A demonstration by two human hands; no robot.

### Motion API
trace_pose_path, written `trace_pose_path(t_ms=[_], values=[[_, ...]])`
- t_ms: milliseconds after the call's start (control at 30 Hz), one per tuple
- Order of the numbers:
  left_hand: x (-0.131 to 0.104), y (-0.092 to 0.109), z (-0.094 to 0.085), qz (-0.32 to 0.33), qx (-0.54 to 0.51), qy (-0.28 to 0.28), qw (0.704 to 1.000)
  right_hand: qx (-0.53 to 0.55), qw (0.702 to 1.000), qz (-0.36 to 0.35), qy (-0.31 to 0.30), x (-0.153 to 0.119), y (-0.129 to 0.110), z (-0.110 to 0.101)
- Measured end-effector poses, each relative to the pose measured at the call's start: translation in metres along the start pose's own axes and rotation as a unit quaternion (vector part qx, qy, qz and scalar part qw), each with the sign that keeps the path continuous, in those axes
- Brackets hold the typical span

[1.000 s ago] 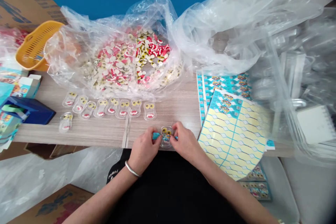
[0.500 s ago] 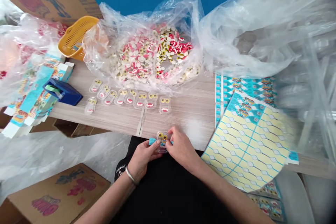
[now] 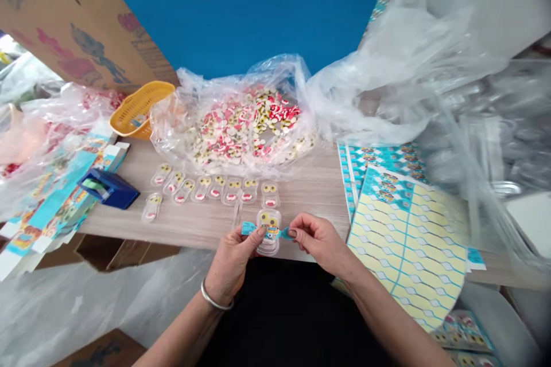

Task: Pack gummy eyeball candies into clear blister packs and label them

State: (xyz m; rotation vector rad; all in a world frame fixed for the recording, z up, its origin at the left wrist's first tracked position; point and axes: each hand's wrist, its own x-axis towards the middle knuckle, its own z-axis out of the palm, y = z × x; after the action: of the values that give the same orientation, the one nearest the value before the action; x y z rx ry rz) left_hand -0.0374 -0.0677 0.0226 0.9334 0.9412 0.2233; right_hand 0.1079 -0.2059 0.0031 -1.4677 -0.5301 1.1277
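My left hand (image 3: 236, 252) grips a small clear plastic case (image 3: 267, 248) at the table's front edge, its thumb pressing on the front. Two yellow eye-shaped pieces show in the upper part of the case. Across its middle runs a blue printed sticker strip (image 3: 272, 231), whose left end sticks out past my thumb. My right hand (image 3: 316, 239) pinches the strip's right end between thumb and fingertips, off the side of the case. Beyond my hands stands a row of several similar filled cases (image 3: 233, 190), with yellow eyes and red-and-white mouths.
Behind the row lies a clear bag (image 3: 224, 132) of loose pieces. A yellow sticker sheet (image 3: 387, 241) overhangs the table edge at right. At left are a blue tape dispenser (image 3: 116, 190), an orange basket (image 3: 129, 112), printed blue cartons (image 3: 55, 189) and a large cardboard box (image 3: 94, 40).
My right hand has moved right from the case, drawing the strip's end out sideways. My left hand keeps hold of the case. The camera view has tilted upward.
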Motion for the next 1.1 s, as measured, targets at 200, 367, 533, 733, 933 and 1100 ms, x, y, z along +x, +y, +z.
trace_pose_path(t_ms=[200, 367, 533, 733, 933, 1100], values=[[0.007, 0.013, 0.029, -0.027, -0.035, -0.132, 0.99, 0.153, 0.986, -0.069, -0.018, 0.002, 0.003, -0.004], [0.008, 0.014, 0.043, -0.038, 0.006, -0.2, 0.979, 0.285, 0.955, -0.052, -0.069, 0.004, 0.021, -0.002], [0.007, 0.008, 0.047, -0.062, 0.005, -0.205, 0.977, 0.315, 0.946, 0.017, -0.077, 0.007, 0.025, 0.005], [0.018, 0.003, 0.054, -0.002, -0.066, -0.07, 0.995, 0.198, 0.962, -0.038, 0.184, 0.015, 0.019, 0.015], [0.027, -0.008, 0.064, 0.018, -0.093, -0.027, 0.995, 0.019, 0.95, -0.129, 0.284, 0.004, 0.008, 0.015], [0.028, -0.011, 0.062, 0.034, -0.064, -0.049, 0.996, 0.01, 0.951, -0.127, 0.28, 0.002, 0.01, 0.01]])
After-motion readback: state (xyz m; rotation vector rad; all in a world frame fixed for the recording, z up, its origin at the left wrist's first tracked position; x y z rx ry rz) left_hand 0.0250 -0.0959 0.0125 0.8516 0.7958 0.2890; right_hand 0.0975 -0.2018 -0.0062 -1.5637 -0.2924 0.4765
